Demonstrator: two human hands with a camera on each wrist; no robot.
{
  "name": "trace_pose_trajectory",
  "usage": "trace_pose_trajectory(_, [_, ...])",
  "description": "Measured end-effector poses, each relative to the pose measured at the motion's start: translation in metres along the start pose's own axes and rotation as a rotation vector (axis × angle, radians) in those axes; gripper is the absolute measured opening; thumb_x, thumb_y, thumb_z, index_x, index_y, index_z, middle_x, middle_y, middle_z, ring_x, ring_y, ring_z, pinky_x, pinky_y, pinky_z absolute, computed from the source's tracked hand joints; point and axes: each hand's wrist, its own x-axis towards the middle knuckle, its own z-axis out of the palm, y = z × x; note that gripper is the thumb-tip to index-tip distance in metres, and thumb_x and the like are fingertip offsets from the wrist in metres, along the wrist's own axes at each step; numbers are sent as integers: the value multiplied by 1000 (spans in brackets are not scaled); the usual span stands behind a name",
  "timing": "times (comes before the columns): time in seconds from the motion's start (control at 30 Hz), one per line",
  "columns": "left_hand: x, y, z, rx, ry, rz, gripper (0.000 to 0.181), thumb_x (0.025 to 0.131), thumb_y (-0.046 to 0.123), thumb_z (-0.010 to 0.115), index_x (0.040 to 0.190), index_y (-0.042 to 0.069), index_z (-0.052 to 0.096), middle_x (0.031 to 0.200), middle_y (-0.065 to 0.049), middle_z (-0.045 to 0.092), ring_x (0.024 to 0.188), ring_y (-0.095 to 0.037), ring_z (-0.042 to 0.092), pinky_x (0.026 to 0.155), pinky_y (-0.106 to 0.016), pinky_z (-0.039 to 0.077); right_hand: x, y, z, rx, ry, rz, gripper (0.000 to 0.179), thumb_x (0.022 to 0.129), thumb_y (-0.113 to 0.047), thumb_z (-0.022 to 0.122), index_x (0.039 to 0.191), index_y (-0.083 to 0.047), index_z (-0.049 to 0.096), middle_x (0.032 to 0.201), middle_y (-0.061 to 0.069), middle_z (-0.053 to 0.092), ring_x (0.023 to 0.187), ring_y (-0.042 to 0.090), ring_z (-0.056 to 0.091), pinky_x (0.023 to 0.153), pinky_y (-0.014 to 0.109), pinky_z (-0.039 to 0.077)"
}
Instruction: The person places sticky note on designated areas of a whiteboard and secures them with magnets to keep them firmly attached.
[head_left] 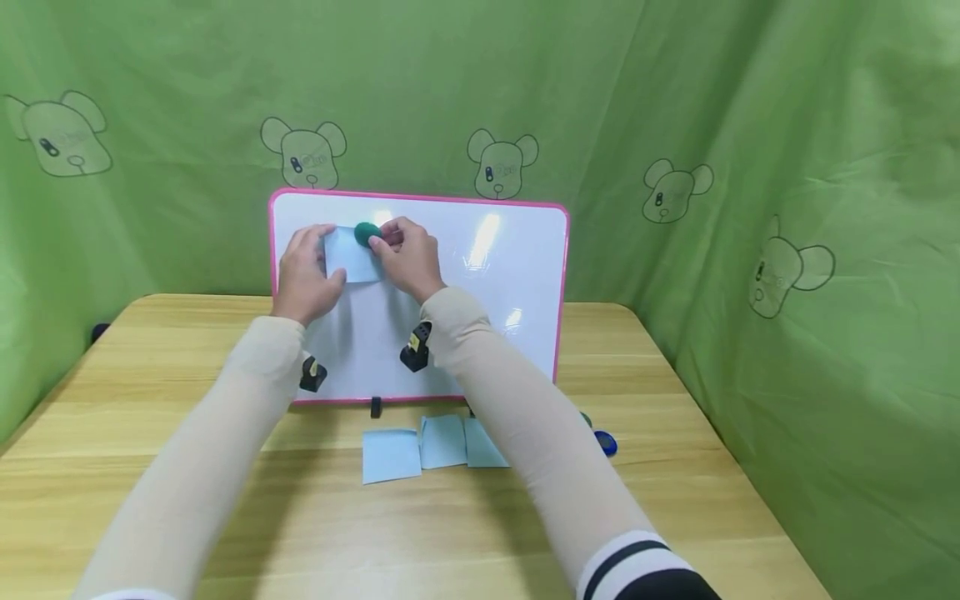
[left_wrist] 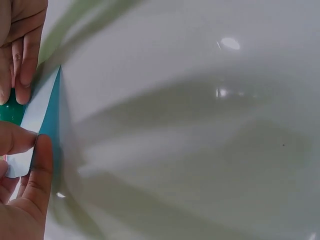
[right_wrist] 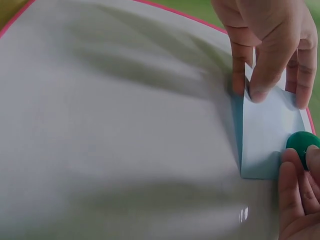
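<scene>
A light blue paper square [head_left: 351, 257] lies against the upper left of a pink-framed whiteboard [head_left: 480, 333]. My left hand [head_left: 306, 275] pinches the paper by its left side, thumb in front and a finger behind, as the right wrist view shows. The paper's lower edge stands off the board in the left wrist view. With thumb and fingers, my right hand [head_left: 411, 257] holds a round green magnet [head_left: 367, 233] at the paper's upper right corner. Whether the magnet touches the board is hidden.
Several more blue paper squares [head_left: 392, 456] lie in a row on the wooden table [head_left: 360, 542] before the board. A blue round magnet [head_left: 606, 442] lies right of them, with a green one partly behind my right sleeve. Green curtains [head_left: 420, 83] hang behind and at the sides.
</scene>
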Motion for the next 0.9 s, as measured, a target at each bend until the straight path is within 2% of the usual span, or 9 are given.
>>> trace_pose_trajectory(0.27, [2, -1, 0, 3, 22, 37, 63, 82, -2, 64, 141, 0, 44, 144, -19, 39, 121, -38, 48, 106, -45, 40, 1, -4, 2, -4, 35, -9, 18, 93, -19, 66, 102, -4, 68, 93, 6, 70, 82, 10, 67, 75, 16, 50])
trace_pose_trajectory(0.57, [3, -3, 1, -12, 15, 33, 63, 81, -4, 63, 141, 1, 44, 145, -17, 39, 118, -39, 50, 104, -44, 42, 2, -8, 3, -44, 74, 32, 21, 94, -23, 65, 107, -7, 68, 95, 4, 70, 87, 12, 64, 77, 22, 50])
trace_pose_trajectory(0.9, [3, -2, 0, -16, -5, 15, 64, 82, -4, 63, 143, 3, 42, 147, -16, 37, 120, -37, 49, 104, -44, 41, 4, -6, 5, -90, 119, 59, 18, 92, -25, 67, 98, -8, 66, 89, 3, 68, 81, 13, 62, 74, 24, 49])
